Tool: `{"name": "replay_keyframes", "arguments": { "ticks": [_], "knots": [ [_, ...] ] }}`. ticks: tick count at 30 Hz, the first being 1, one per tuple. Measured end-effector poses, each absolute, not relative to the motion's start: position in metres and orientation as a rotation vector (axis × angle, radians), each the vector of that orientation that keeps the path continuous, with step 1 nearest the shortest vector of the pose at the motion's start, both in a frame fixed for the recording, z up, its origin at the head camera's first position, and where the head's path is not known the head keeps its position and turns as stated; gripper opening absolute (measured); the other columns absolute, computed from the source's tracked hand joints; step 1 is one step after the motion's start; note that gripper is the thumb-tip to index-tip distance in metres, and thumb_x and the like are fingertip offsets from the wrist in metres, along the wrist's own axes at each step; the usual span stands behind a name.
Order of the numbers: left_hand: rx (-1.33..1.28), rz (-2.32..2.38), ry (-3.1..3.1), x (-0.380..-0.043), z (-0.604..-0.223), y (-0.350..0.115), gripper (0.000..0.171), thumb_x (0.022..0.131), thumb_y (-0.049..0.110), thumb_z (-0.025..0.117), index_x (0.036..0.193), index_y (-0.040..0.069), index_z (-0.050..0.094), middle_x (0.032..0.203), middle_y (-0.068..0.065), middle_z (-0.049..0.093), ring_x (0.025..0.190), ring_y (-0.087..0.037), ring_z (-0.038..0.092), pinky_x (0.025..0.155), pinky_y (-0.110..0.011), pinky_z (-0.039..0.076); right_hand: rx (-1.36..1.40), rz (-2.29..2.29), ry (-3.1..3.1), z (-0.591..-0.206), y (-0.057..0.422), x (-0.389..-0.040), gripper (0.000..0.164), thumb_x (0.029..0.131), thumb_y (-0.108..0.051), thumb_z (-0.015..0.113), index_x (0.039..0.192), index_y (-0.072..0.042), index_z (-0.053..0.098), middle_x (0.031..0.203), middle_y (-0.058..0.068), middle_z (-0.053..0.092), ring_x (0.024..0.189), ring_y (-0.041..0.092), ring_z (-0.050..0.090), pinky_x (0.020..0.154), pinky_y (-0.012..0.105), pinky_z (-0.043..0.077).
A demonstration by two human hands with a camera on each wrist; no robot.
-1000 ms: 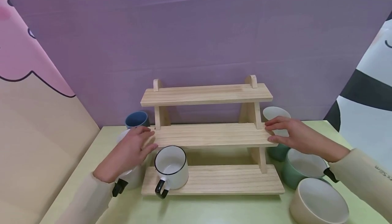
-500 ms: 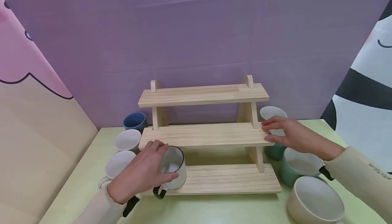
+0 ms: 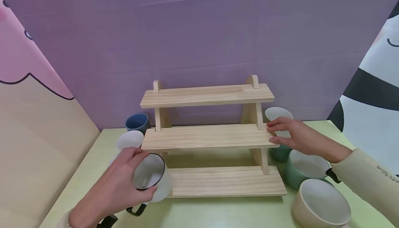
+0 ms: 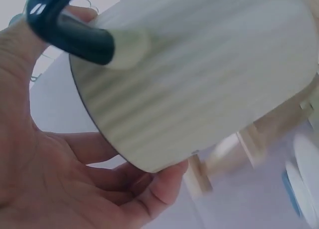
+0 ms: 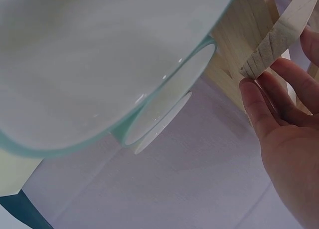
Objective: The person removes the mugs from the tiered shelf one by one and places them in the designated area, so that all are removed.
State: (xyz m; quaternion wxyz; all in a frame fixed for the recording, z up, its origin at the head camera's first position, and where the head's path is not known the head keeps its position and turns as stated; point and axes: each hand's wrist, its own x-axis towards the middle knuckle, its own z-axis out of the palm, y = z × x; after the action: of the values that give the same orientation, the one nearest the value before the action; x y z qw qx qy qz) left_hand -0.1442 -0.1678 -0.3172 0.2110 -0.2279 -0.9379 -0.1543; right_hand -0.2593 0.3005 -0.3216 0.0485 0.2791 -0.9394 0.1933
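Note:
A white mug (image 3: 162, 186) with a black rim and black handle is in my left hand (image 3: 120, 179), in front of the left end of the bottom shelf. Thumb and fingers grip it near the rim, as the left wrist view also shows, with the mug (image 4: 199, 84) slightly blurred there. A wooden three-tier display rack (image 3: 205, 136) stands in the middle. My right hand (image 3: 299, 136) holds the right end of its middle shelf between fingers and thumb. In the right wrist view, the fingertips touch the board end (image 5: 279, 42).
On the left stand a blue cup (image 3: 137, 121) and a white cup (image 3: 130, 139), with more behind my left hand. To the right are a white-rimmed cup (image 3: 278, 113), a green mug (image 3: 307, 167) and a cream mug (image 3: 323, 203). A purple backdrop (image 3: 202, 30) rises behind.
My left hand has left the left end of the middle shelf, taken hold of the white mug and drawn it left from its spot on the bottom shelf. The right hand stays in place.

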Motion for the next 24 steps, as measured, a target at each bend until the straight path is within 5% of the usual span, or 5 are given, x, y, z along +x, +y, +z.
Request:
{"name": "replay_keyframes", "arguments": {
  "ticks": [13,17,24],
  "knots": [
    [-0.717,-0.32,-2.443,-0.115,-0.35,-0.246,0.071,0.044,0.033,0.09,0.104,0.005,0.066,0.104,0.003,0.053,0.093,-0.009,0.045,0.073,-0.01,0.037,0.864,0.565,-2.823,-0.322,0.302,-0.256,0.04,0.085,-0.024,0.072,0.115,0.002,0.066,0.121,0.014,0.056,0.108,0.033,0.054,0.084,0.05,0.048],
    [-0.79,-0.33,-2.405,-0.117,-0.365,-0.261,0.073,0.051,0.046,0.088,0.105,0.002,0.066,0.106,0.0,0.053,0.096,-0.008,0.044,0.074,-0.009,0.037,0.863,0.555,-2.82,-0.322,0.302,-0.255,0.04,0.085,-0.023,0.072,0.115,0.002,0.066,0.121,0.015,0.056,0.108,0.033,0.054,0.084,0.049,0.048],
    [-0.865,-0.373,-2.332,-0.121,-0.383,-0.27,0.077,0.074,0.067,0.061,0.106,-0.004,0.064,0.107,-0.006,0.056,0.098,-0.01,0.046,0.08,-0.009,0.035,0.861,0.573,-2.834,-0.323,0.299,-0.256,0.041,0.085,-0.024,0.072,0.116,0.002,0.065,0.122,0.015,0.056,0.108,0.034,0.054,0.084,0.049,0.049]
  ]
}}
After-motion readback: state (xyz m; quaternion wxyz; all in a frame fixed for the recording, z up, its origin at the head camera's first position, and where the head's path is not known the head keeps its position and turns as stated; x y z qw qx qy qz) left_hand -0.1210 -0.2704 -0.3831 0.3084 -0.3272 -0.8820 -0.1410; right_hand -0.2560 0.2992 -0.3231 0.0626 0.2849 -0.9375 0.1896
